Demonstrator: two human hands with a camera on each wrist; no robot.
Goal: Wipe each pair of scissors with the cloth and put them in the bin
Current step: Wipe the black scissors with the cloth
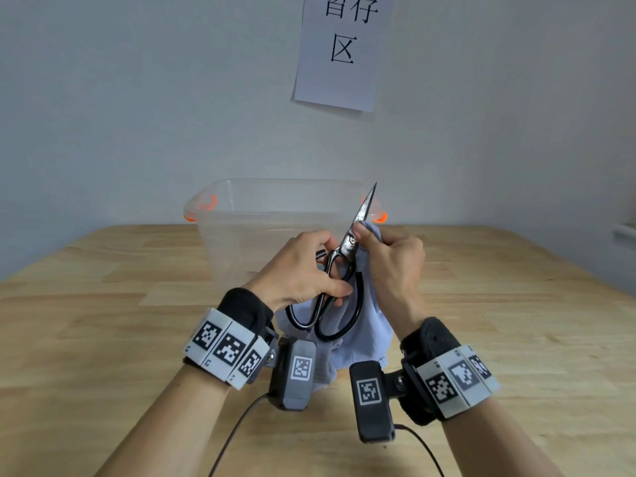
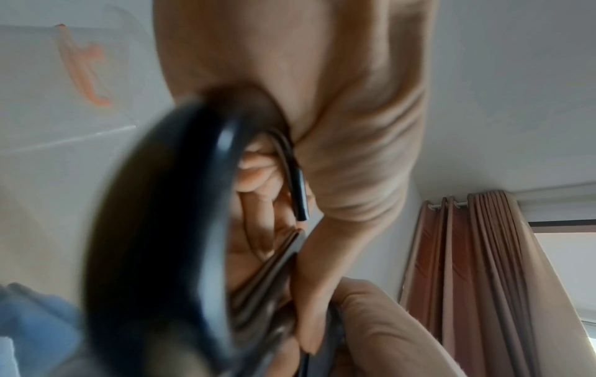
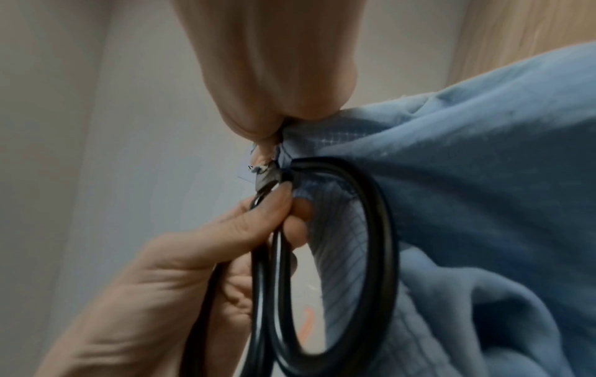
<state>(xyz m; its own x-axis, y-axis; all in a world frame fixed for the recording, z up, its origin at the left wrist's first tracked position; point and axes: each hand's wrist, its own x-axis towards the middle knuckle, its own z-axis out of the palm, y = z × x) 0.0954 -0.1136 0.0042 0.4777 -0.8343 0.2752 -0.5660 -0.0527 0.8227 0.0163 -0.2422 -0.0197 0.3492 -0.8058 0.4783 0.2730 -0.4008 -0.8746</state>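
Fingers (image 1: 323,244) of the left hand (image 1: 299,270) are curling round the scissors (image 1: 339,270) at the black handle loops, holding them up over the table (image 1: 103,304), blades closed and pointing up and away. Right hand (image 1: 395,266) is pinching the blue cloth (image 1: 364,325) against the blades by the pivot, cloth hanging beneath. Just beyond the tip, the clear bin (image 1: 275,215) is standing.

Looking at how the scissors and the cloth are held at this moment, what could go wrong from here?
1. The right hand pinches the cloth round the blades near the pivot; sliding toward the bare tip could let a finger meet the edge.
2. The left hand holds the scissors only by the handle loops, so they might twist or slip.
3. The point sits close to the bin rim and may strike it.
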